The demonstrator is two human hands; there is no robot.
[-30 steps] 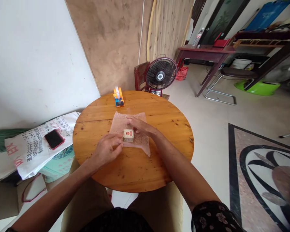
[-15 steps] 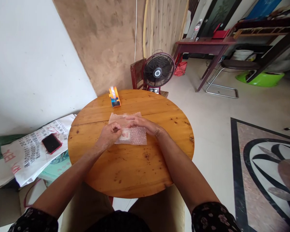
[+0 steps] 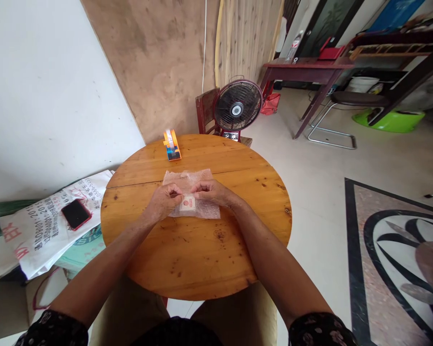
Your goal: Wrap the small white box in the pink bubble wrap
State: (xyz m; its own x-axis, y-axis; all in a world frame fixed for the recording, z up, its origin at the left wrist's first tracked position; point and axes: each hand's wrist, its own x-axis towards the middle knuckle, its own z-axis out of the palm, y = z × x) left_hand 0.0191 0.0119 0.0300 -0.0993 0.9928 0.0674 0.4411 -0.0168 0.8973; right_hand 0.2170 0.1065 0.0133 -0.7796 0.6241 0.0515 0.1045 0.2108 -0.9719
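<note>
A small box with a red mark (image 3: 188, 203) lies on the round wooden table (image 3: 202, 250), covered by a folded sheet of pinkish bubble wrap (image 3: 202, 210). My left hand (image 3: 163, 200) pinches the wrap at the box's left side, fingers closed. On the box's upper right edge, my right hand (image 3: 212, 191) presses and pinches the wrap too. Both hands meet over the box.
An orange and blue tape dispenser (image 3: 171, 144) stands at the table's far edge. Behind it are a small fan (image 3: 237, 106) and a wooden chair (image 3: 204, 110). Printed sacks (image 3: 43, 226) with a red-cased phone (image 3: 76, 214) lie left of the table.
The near half of the bubble wrap has been folded over the box, which was bare a second ago. Both hands have closed in on the wrapped box.
</note>
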